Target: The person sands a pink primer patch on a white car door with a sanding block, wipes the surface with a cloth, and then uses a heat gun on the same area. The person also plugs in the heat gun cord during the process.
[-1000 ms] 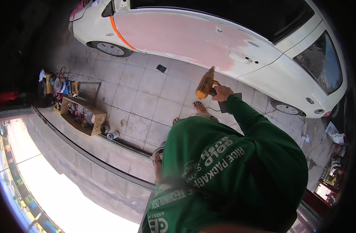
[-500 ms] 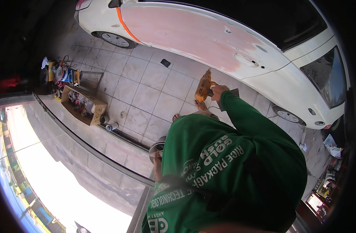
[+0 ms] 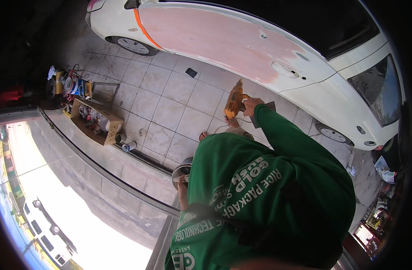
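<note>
Head view, right hand [image 3: 251,106] gripping orange power drill [image 3: 235,101], left hand [image 3: 182,185] holding grey disc [image 3: 181,171].

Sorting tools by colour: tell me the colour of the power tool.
Orange-yellow power tool, held in the right hand; head view.

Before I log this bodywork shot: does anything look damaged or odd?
Yes. The white car has a broad pink, unpainted-looking patch along its side panels. The right hand holds an orange power tool near it.
</note>
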